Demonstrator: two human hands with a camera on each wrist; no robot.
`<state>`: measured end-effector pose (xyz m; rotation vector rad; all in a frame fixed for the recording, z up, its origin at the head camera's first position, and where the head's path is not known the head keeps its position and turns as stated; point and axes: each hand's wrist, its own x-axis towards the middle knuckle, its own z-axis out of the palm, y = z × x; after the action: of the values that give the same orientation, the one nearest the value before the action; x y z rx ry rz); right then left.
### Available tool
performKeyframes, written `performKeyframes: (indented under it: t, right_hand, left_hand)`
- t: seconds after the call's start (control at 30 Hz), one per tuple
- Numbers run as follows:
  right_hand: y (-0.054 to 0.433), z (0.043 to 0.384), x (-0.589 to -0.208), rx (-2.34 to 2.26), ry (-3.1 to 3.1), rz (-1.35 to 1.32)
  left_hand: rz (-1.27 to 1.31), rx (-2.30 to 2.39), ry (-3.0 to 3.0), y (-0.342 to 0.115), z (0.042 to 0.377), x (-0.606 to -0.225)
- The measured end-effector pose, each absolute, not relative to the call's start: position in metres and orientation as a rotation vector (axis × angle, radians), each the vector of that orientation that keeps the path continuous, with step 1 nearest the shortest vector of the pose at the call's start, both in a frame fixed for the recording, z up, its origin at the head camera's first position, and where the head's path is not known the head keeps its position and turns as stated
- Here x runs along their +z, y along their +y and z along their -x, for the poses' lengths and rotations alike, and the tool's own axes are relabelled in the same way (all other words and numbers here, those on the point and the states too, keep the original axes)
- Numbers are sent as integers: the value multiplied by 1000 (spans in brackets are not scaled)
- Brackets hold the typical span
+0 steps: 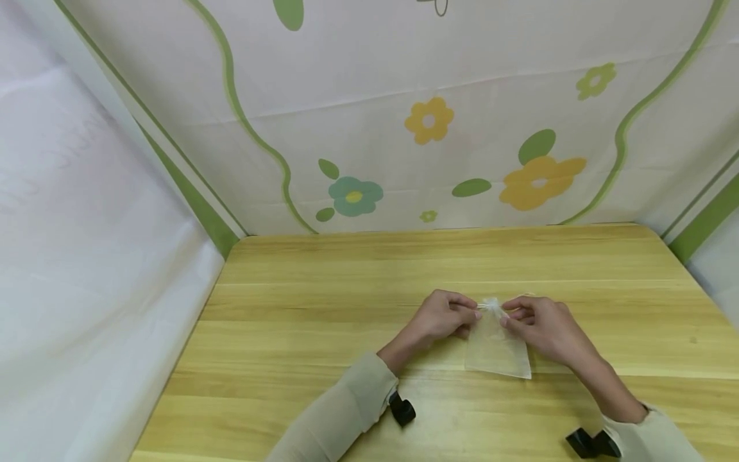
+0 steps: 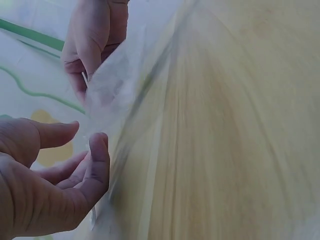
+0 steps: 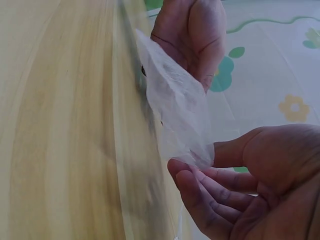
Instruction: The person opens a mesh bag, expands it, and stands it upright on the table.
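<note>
Head view: one sheer drawstring bag (image 1: 498, 350) sits between two hands over one wooden table (image 1: 323, 276), its neck bunched up top. The left hand (image 1: 440, 316) pinches the drawstring (image 1: 482, 306) at one side; the right hand (image 1: 551, 327) grips the gathered neck opposite. Looks like the cinching step, and the next move seems to call for an even pull outward from both sides. Also counted: two sleeves (image 1: 340, 410), two black wrist mounts (image 1: 402, 410) and five printed flowers (image 1: 428, 120) on the backdrop (image 1: 358, 70).

Over to the left wrist: both hands again, the bag's pale mesh between them; the left fingertips are bent around the cord, though the exact pinch is blurry here.

Right wrist now: the bag slants between the hands, right thumb and fingers clasping its narrow end. How many cord strands? Can't tell.
</note>
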<state>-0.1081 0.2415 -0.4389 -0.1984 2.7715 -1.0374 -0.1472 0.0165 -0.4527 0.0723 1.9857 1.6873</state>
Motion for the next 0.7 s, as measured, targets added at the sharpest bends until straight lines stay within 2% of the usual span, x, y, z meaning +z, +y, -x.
performKeyframes:
  t: [0.4,0.7]
  right_hand:
    - [228,102,-426,-1176,2853,222]
    - [214,102,-416,-1283,2869,219]
  left_hand:
    - [0,1817,1954,17,140,-443]
    - [-126,1835,1995,-3,141,-435]
